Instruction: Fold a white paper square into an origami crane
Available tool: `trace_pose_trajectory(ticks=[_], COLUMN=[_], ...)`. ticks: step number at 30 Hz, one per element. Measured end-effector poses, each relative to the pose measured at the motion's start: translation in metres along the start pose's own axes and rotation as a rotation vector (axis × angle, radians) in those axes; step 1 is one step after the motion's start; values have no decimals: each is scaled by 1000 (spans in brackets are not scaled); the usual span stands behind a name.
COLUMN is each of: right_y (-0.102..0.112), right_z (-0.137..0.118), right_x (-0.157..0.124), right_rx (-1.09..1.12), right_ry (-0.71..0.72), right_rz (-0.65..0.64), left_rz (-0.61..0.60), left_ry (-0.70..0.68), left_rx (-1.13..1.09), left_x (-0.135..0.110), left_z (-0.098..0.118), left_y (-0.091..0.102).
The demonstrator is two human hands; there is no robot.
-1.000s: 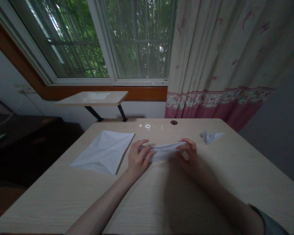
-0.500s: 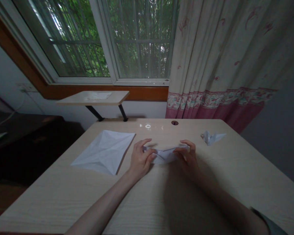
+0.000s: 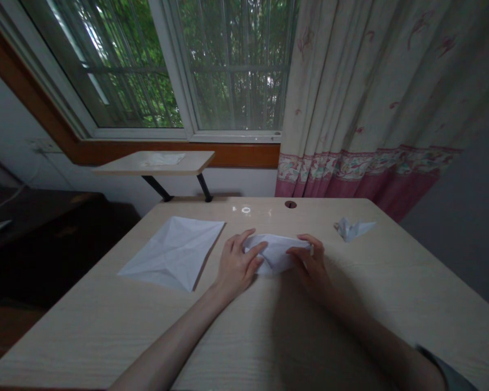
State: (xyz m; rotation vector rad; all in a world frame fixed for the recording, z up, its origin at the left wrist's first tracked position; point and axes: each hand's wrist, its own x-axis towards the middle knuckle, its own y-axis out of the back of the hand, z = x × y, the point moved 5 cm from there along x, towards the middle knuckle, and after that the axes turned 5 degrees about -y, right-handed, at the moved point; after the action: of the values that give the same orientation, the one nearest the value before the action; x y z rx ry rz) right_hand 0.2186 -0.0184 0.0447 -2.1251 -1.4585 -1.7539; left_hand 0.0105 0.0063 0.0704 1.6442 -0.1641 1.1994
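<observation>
The folded paper (image 3: 275, 253) now bulges wider, the left hand (image 3: 237, 263) further onto it.

Folded paper (image 3: 275, 252) held centrally on the surface (image 3: 85, 336)
It is held between the left hand (image 3: 238, 260) and right hand (image 3: 309, 266); a creased sheet (image 3: 173, 252) lies to the left, a paper figure (image 3: 352, 229) to the right, a small table (image 3: 195, 162) behind.

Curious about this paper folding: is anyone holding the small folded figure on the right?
No, the small paper figure lies apart on the desk; the left hand and right hand hold another folded paper.
</observation>
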Motion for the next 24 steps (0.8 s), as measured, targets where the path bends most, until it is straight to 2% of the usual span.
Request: trace_pose_trajectory(ticks=[10,24], right_y=[6,-3], right_z=[-11,2], right_x=[4,3], right_rx=[109,34], right_ry=[35,-55], right_rz=[-130,-84], left_rz=[12,-87], left_ry=[11,227], left_rx=[-178,9], left_x=[-3,-1], left_z=[-3,-10], left_y=[2,-7])
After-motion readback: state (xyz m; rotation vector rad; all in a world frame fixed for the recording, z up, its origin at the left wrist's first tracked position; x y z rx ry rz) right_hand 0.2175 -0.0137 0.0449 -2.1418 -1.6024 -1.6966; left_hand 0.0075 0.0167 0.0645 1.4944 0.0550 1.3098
